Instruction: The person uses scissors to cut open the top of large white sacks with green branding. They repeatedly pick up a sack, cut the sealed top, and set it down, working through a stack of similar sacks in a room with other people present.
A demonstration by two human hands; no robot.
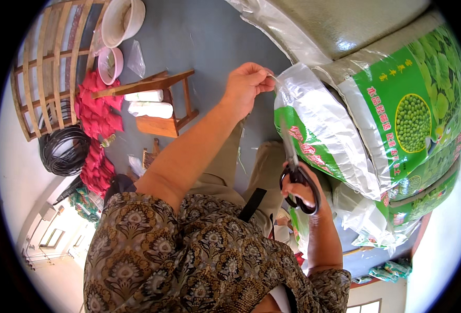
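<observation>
My left hand (247,87) is closed in a pinch at the upper left corner of a white and green woven sack (340,138). Between its fingertips and that corner runs what looks like a thin pale strand. In my right hand (302,189) is a pair of black-handled scissors (294,169), fingers through the loops. The blades point up and lie in front of the sack's green printed side, a little below my left hand. Whether the blades touch the sack I cannot tell.
More filled sacks (410,109) with green pea pictures are stacked at the right. On the left are a wooden chair (181,122) with white rolls, red fabric (99,101), a coiled black hose (63,150), a pink basin (110,65), a white bucket (123,23) and a wooden rack (58,52).
</observation>
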